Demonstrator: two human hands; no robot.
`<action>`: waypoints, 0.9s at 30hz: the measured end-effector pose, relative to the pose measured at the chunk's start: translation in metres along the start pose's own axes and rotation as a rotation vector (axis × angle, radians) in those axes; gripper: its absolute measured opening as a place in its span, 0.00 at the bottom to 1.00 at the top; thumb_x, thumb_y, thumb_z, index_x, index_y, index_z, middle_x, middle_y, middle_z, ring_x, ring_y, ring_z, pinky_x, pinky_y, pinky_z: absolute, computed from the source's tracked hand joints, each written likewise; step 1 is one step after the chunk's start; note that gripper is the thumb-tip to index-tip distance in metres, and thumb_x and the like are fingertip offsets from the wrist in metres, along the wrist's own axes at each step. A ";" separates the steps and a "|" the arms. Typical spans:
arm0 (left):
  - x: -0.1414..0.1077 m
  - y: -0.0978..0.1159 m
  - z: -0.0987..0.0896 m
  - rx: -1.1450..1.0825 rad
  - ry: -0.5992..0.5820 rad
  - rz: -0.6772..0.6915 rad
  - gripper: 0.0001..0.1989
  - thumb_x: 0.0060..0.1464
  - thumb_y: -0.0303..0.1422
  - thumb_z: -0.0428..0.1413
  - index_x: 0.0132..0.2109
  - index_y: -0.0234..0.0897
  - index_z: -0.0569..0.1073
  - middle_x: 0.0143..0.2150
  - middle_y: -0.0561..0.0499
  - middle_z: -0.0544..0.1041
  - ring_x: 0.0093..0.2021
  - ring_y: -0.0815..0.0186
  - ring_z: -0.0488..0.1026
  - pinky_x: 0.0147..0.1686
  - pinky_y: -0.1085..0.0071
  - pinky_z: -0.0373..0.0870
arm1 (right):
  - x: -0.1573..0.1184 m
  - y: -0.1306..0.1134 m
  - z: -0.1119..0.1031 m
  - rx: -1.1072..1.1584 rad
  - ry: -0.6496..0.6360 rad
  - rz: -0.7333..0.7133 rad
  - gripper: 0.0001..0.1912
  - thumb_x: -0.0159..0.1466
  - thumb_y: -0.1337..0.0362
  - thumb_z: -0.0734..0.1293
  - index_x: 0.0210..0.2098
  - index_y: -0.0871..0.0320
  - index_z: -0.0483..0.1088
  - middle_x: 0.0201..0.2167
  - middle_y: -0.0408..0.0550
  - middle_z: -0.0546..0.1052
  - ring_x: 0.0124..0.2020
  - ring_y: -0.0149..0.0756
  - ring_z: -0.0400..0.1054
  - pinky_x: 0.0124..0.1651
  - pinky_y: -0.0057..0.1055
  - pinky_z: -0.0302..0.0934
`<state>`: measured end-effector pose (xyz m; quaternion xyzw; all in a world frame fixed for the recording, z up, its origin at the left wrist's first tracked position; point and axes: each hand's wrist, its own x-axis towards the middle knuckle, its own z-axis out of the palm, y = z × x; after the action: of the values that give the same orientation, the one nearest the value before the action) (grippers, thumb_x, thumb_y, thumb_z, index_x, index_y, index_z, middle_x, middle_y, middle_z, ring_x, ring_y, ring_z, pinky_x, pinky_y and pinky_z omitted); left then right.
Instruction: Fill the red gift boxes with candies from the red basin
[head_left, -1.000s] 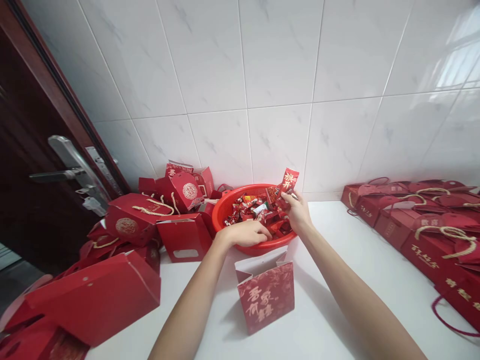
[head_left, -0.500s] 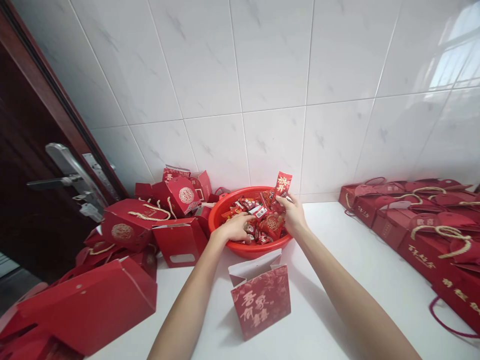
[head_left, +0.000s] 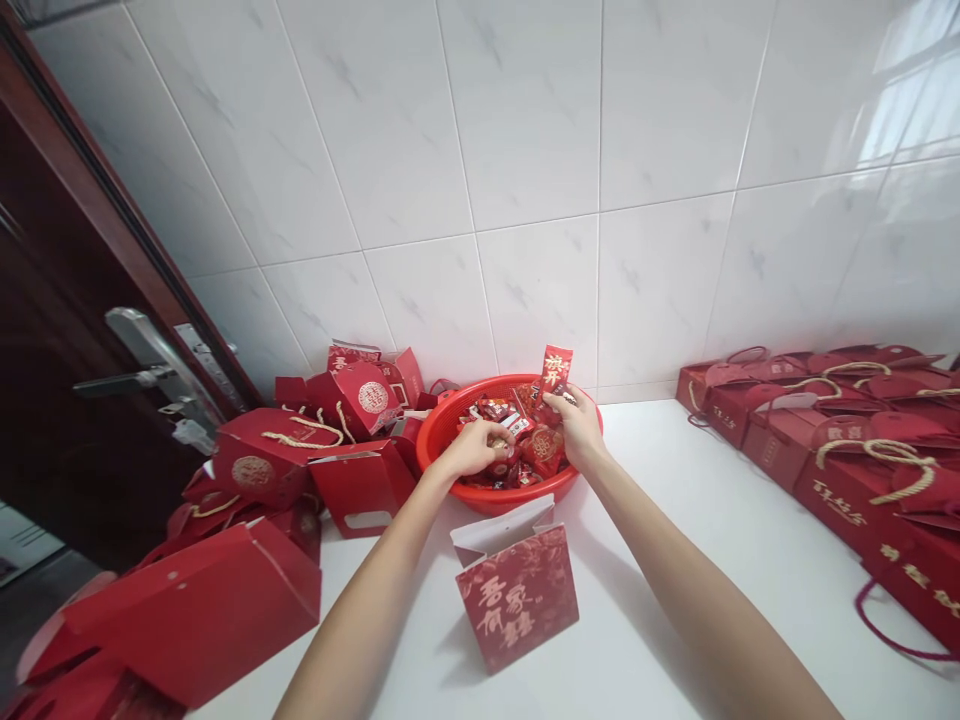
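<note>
An orange-red plastic basket (head_left: 431,440) stands against the tiled wall, with many red-wrapped sweets (head_left: 541,447) inside. My right hand (head_left: 576,425) is closed on a red packet (head_left: 556,368) with gold characters, held upright over the basket's right side. In the basket's left half, my left hand (head_left: 478,447) has its fingers pinched around a small wrapped sweet (head_left: 498,443), partly covered by the fingers. Nearer to me, between my forearms, a red patterned box (head_left: 519,600) stands with its top open and pale inside.
Red boxes (head_left: 360,482) with rope handles pile up at the left, near a dark door with a metal handle (head_left: 124,382). Rows of closed red gift boxes (head_left: 840,500) line the right side of the white table (head_left: 645,540).
The fingers of my left hand have drawn together around a small sweet. My right hand still holds the red packet. The view has shifted slightly.
</note>
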<state>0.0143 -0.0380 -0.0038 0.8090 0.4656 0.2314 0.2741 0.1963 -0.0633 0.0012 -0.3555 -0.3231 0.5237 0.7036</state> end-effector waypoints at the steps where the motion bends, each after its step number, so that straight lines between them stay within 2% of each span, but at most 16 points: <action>1: -0.001 0.000 -0.001 -0.064 0.043 0.014 0.09 0.45 0.35 0.60 0.34 0.36 0.80 0.33 0.50 0.80 0.36 0.58 0.75 0.41 0.66 0.70 | 0.000 0.000 0.000 -0.006 -0.004 -0.002 0.15 0.44 0.60 0.73 0.30 0.54 0.67 0.25 0.40 0.76 0.25 0.35 0.71 0.25 0.28 0.63; 7: -0.004 0.005 -0.004 -0.345 0.129 0.054 0.16 0.42 0.39 0.65 0.37 0.34 0.78 0.39 0.46 0.80 0.41 0.58 0.76 0.47 0.62 0.71 | -0.002 -0.003 0.001 -0.020 -0.026 0.001 0.14 0.45 0.60 0.73 0.29 0.54 0.68 0.26 0.41 0.77 0.27 0.37 0.72 0.26 0.30 0.65; 13: -0.006 0.004 -0.003 -0.378 0.206 0.045 0.20 0.42 0.41 0.67 0.40 0.34 0.77 0.47 0.44 0.79 0.48 0.55 0.76 0.52 0.59 0.71 | -0.003 -0.006 0.003 -0.013 -0.001 0.034 0.14 0.43 0.61 0.73 0.29 0.54 0.68 0.26 0.40 0.77 0.27 0.35 0.71 0.26 0.28 0.64; 18: -0.007 0.006 -0.003 -0.431 0.260 0.097 0.22 0.43 0.41 0.67 0.44 0.34 0.77 0.53 0.42 0.78 0.53 0.53 0.75 0.55 0.57 0.70 | -0.003 -0.005 0.003 -0.015 -0.027 0.037 0.16 0.42 0.59 0.74 0.28 0.55 0.68 0.24 0.39 0.75 0.26 0.34 0.70 0.28 0.28 0.64; 22: -0.006 0.005 -0.003 -0.455 0.300 0.114 0.20 0.43 0.39 0.66 0.43 0.35 0.78 0.49 0.43 0.80 0.51 0.54 0.76 0.54 0.58 0.71 | -0.002 -0.003 0.002 -0.003 -0.050 0.037 0.17 0.41 0.59 0.75 0.28 0.56 0.69 0.24 0.39 0.75 0.26 0.33 0.70 0.28 0.28 0.64; 27: -0.005 0.005 -0.003 -0.492 0.387 0.100 0.17 0.42 0.37 0.64 0.42 0.36 0.79 0.41 0.48 0.82 0.43 0.59 0.78 0.50 0.61 0.73 | -0.001 -0.002 0.000 -0.020 -0.151 0.035 0.20 0.43 0.57 0.76 0.33 0.57 0.72 0.29 0.42 0.78 0.28 0.35 0.71 0.29 0.30 0.64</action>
<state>0.0134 -0.0436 0.0018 0.6814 0.3988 0.4999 0.3561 0.1971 -0.0647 0.0030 -0.3276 -0.3742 0.5579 0.6644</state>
